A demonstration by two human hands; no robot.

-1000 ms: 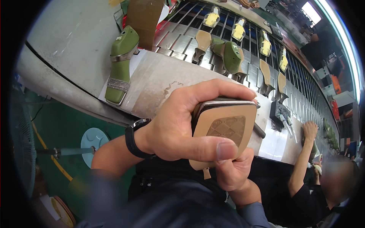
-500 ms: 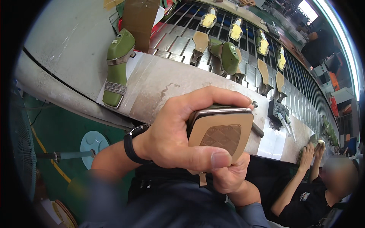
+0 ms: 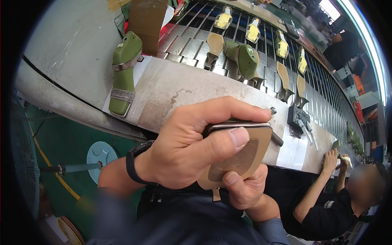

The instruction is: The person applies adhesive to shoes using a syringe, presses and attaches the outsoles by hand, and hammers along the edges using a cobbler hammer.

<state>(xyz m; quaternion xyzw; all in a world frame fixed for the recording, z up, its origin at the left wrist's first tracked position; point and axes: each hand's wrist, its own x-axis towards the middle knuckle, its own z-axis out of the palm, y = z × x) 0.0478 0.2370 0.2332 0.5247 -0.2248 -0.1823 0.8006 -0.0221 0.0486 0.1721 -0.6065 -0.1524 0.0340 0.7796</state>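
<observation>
Close in front of me I hold a sandal [image 3: 258, 147], its tan sole with a darker inset panel facing up and its edge dark and glossy. My left hand [image 3: 192, 143], with a black watch on the wrist, wraps the sandal's upper end, fingers over the edge and thumb on the sole. From below, my right hand [image 3: 247, 188] grips the lower part, its thumb on the sole near the panel. A short strap [image 3: 217, 195] hangs beneath. Whatever is on the sandal's far side is hidden. At left on the bench [image 3: 200, 81] lies a green shoe last wearing a strappy sandal [image 3: 123, 75].
Beyond the bench a slatted metal conveyor [image 3: 188, 45] carries tan soles [image 3: 214, 43], another green last [image 3: 247, 61] and several yellow-filled pieces [image 3: 253, 32]. A hammer-like tool [image 3: 277, 139], a dark block [image 3: 298, 116] and syringes [image 3: 306, 130] lie right. A co-worker [image 3: 326, 204] works there.
My left thumb has slid up the sole toward the sandal's upper edge. My right thumb now shows on the sole. The sandal has tilted slightly.
</observation>
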